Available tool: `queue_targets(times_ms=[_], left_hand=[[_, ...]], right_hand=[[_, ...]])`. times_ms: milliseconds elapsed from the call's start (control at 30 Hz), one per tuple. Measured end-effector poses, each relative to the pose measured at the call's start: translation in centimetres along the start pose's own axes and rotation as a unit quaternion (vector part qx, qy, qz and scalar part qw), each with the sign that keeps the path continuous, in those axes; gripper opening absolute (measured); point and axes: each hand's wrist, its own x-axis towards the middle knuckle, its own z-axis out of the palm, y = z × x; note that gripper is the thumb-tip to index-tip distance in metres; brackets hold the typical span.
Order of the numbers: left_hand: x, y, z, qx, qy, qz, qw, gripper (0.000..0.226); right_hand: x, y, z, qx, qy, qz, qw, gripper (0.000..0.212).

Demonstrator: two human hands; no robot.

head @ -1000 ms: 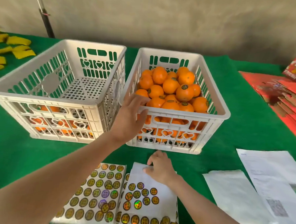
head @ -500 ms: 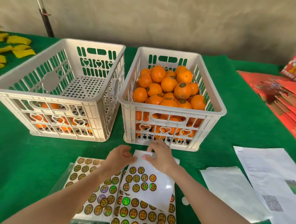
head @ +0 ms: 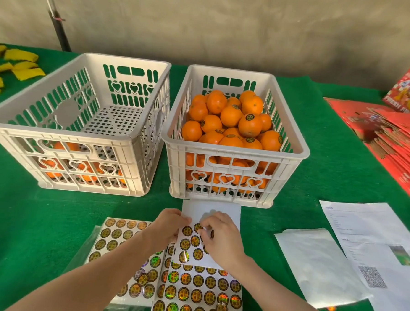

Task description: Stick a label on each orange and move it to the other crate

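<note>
Nearest the wall, the green tabletop (head: 329, 162) carries two white crates side by side: the right crate (head: 235, 152) is heaped with oranges (head: 249, 124), and the left crate (head: 58, 133) shows a few low behind its near wall, too hidden to count. Three label sheets (head: 114, 236) lie nearer. The left hand (head: 167, 227) pinches the top sheet (head: 210, 210) by its left edge, and the right hand (head: 221, 237), grip nearly closed, pinches one label (head: 198, 227).

Counts on the tabletop (head: 330, 150)
Crate (head: 65, 131) at 10 o'clock, crate (head: 235, 154) at 12: two. Oranges (head: 232, 116) past counting. Sheet (head: 114, 238), sheet (head: 199, 288), sheet (head: 210, 210) at 6: three. Paper (head: 317, 263), paper (head: 366, 225) at 4: two.
</note>
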Motion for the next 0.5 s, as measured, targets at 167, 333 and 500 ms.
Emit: queue_targets(times_ms=[167, 333, 500], left_hand=[[0.3, 0.1, -0.2, 0.025, -0.003, 0.004, 1.0, 0.014], [0.7, -0.1, -0.6, 0.067, -0.04, 0.012, 0.997, 0.014], [1.9, -0.4, -1.0, 0.212, 0.002, 0.073, 0.975, 0.007]], right_hand=[[-0.1, 0.0, 0.3, 0.007, -0.005, 0.033, 0.999, 0.009], [0.1, 0.0, 0.1, 0.059, -0.024, 0.057, 0.996, 0.012], [0.6, -0.4, -1.1, 0.224, -0.015, 0.172, 0.959, 0.028]])
